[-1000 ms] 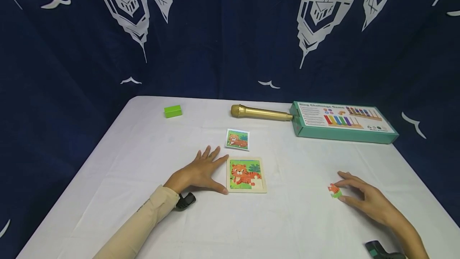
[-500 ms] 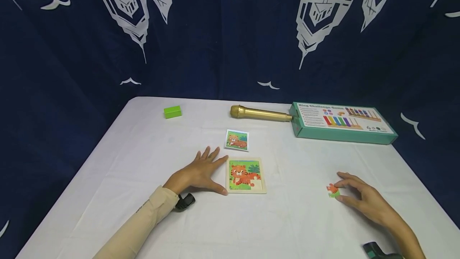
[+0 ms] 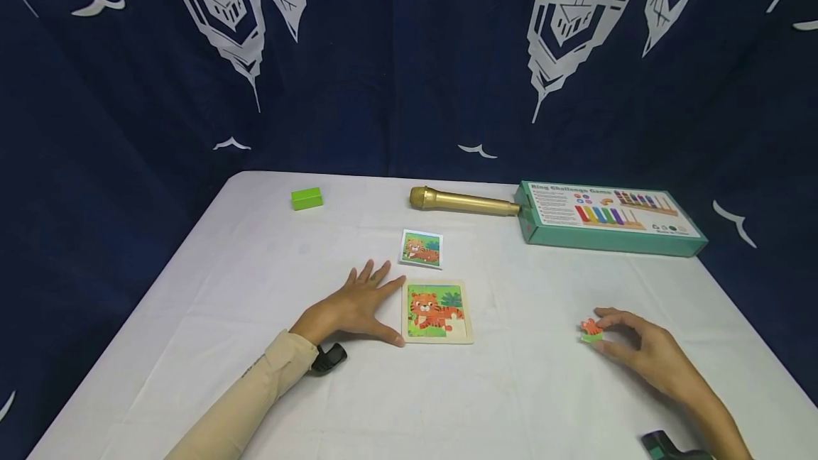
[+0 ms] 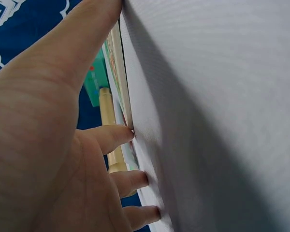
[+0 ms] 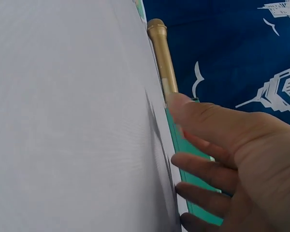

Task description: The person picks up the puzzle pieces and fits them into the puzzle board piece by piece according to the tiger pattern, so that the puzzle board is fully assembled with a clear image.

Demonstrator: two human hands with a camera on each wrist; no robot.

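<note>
On the table lies a tiger jigsaw puzzle point(image 3: 436, 298) in a wooden frame, with a bare gap at its lower right. My left hand point(image 3: 355, 305) rests at its left side, fingers spread, thumb and index fingertip at the frame's edge. Well to the right, my right hand point(image 3: 648, 346) pinches an orange and green puzzle piece point(image 3: 591, 330) between thumb and fingers. In the right wrist view the thumb hides most or all of that piece. Behind the framed puzzle lies a card point(image 3: 422, 248) with a matching tiger picture.
A gold microphone point(image 3: 463, 200) lies at the back, its end against a green Ring Challenge Game box point(image 3: 613, 217) at the back right. Toward the back left is a bright green block point(image 3: 307, 198). A dark blue patterned curtain point(image 3: 358, 77) hangs behind the white-covered table.
My right hand has shifted slightly left, and the puzzle piece in it has turned and tilted between the fingers. The left hand and the framed puzzle stay where they were.
</note>
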